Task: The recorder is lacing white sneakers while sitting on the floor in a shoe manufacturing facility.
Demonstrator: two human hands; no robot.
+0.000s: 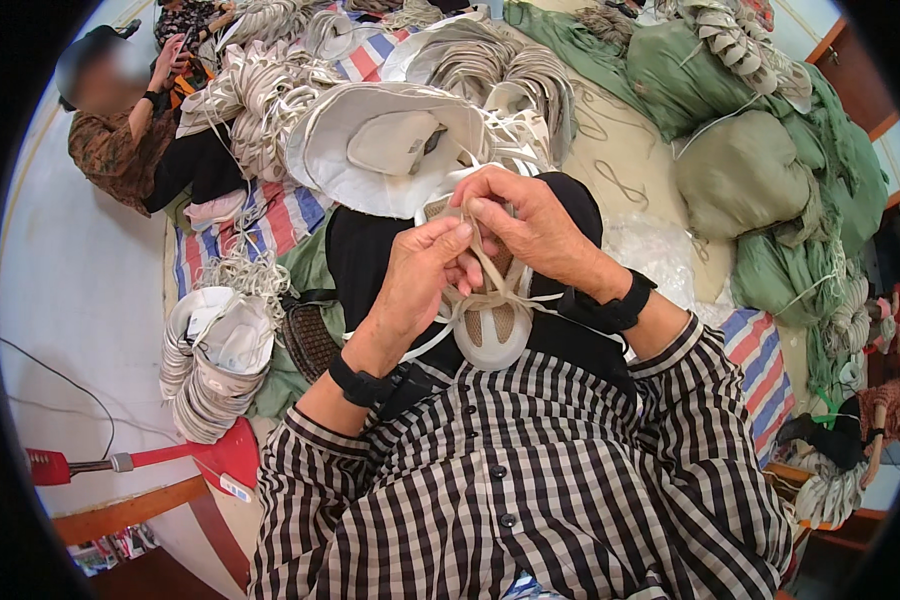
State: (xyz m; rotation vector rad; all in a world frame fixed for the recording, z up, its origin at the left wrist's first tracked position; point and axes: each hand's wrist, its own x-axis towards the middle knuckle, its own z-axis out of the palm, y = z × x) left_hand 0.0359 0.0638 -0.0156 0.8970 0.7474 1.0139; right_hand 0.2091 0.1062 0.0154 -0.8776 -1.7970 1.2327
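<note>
On my lap lies a shoe upper (496,350) in beige mesh and white panels, its rounded toe turned toward me. A beige flat shoelace (485,265) runs up from it into my fingers, and thin white strips stick out at both sides. My left hand (417,275) pinches the lace between thumb and fingertips. Slightly higher and to the right, my right hand (530,220) pinches it too, close to the left fingertips. Both hands partly hide the upper's middle. Just beyond them is a large white shoe-upper piece (325,150) with a pale inner lining.
Stacked shoe uppers (210,400) stand at left near a red handled tool (225,455). More bundles (470,65) lie ahead. Green sacks (745,175) fill the right side. A co-worker (115,130) sits at the far left; another person (880,410) is partly visible at the right edge.
</note>
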